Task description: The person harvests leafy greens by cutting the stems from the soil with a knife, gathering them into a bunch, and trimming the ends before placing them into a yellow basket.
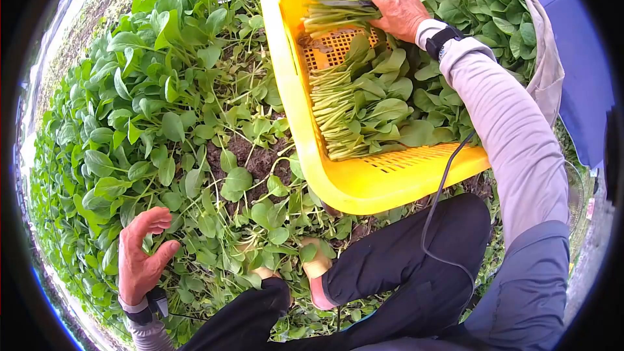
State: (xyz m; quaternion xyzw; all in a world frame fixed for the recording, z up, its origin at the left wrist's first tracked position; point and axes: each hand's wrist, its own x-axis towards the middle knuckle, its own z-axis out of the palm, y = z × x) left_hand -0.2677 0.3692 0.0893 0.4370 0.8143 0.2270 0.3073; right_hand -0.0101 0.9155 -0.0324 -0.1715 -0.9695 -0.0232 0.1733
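My right hand [398, 10] is closed round a bunch of cut greens [335, 5] over the upper part of a yellow crate [351, 188]. The cut stems point left, and a dark, thin object lies across them by my fingers. Below it in the crate lie more leafy greens [383, 101], their stems also to the left. My left hand [144, 257] is at the lower left, above the growing plants [162, 130], with thumb and fingers apart and nothing between them.
A pale cloth [543, 45] lines the crate's right side beside a blue surface [578, 45]. Bare soil [250, 162] shows among the plants. A black cable [432, 211] hangs across my bent legs [403, 253].
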